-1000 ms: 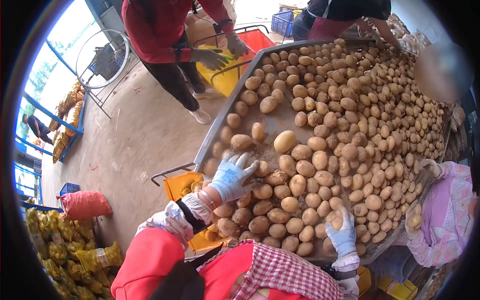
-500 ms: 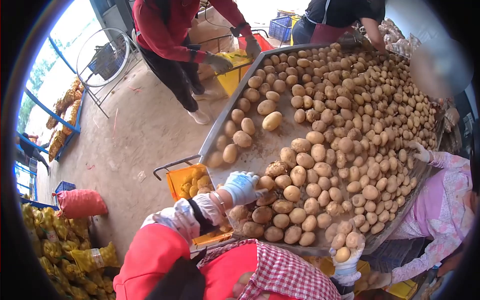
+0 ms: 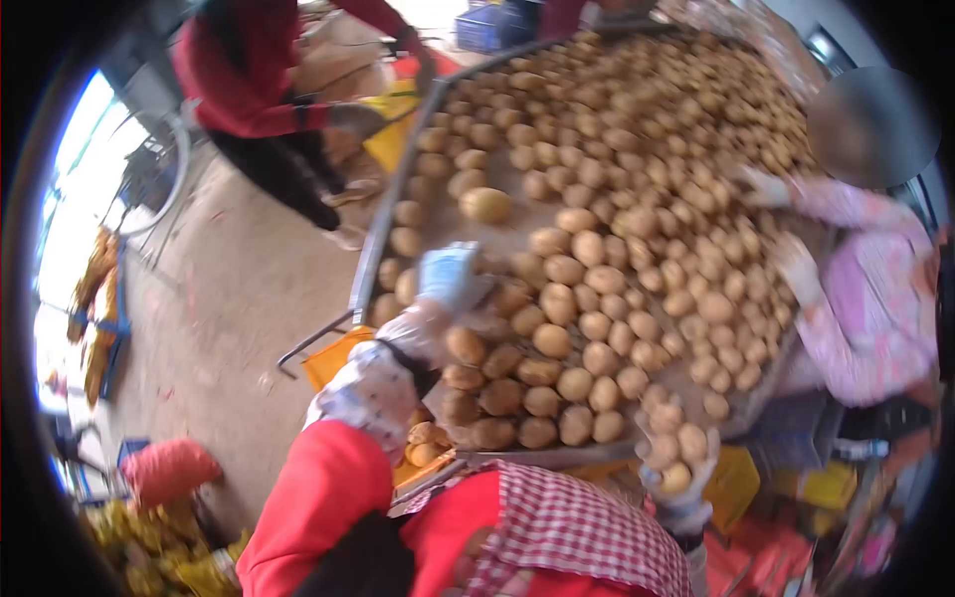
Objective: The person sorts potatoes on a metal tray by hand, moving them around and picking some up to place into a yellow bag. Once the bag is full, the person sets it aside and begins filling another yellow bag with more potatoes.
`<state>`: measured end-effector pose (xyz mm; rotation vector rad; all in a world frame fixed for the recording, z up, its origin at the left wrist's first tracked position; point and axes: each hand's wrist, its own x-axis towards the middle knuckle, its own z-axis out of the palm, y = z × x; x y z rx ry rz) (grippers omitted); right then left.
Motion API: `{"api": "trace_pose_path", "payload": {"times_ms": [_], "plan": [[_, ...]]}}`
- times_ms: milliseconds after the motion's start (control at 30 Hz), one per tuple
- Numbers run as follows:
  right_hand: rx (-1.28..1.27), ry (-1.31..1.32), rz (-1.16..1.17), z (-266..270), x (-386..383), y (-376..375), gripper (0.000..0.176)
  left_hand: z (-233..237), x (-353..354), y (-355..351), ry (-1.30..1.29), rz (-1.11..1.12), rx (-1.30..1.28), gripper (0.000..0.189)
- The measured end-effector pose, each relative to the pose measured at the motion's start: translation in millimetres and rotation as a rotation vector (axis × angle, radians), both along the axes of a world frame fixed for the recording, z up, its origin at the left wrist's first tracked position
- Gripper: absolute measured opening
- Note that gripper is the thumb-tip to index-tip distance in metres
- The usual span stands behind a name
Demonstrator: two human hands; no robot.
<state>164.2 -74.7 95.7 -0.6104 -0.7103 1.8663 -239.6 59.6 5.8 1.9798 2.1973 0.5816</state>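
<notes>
Many potatoes (image 3: pixel 602 279) lie heaped on a metal-rimmed sorting table (image 3: pixel 370 244). My left hand (image 3: pixel 450 274), in a white and blue glove, reaches over the table's left part beside potatoes; its fingers are smeared by motion, and whether it grips one cannot be made out. At the near edge, my right hand (image 3: pixel 686 483), gloved, is curled round several small potatoes (image 3: pixel 691 440). One large pale potato (image 3: pixel 485 205) rests beyond my left hand on a barer part of the table.
A person in red (image 3: pixel 239 80) stands across at the left by a yellow crate (image 3: pixel 388 139). At the right a co-worker in a pink flowered sleeve (image 3: pixel 856 328) reaches onto the table. An orange bag (image 3: pixel 333 360) hangs at the near left edge; a red sack (image 3: pixel 171 471) lies on the floor.
The view has shifted. My left hand has moved farther over the table, away from the near edge. My right hand still holds potatoes. The co-worker at the right now has both hands on the heap.
</notes>
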Motion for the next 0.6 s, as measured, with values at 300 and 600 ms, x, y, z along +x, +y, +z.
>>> {"api": "trace_pose_path", "payload": {"times_ms": [300, 600], "plan": [[-0.360, 0.032, 0.075, 3.7, 14.8, -7.2, 0.071, -6.7, 105.1, -77.2, 0.088, -0.378, 0.265, 0.028], [-0.441, 0.042, 0.074, -14.9, 40.1, -4.5, 0.069, 19.6, 140.6, -131.4, -0.035, -0.337, 0.142, 0.062]]}}
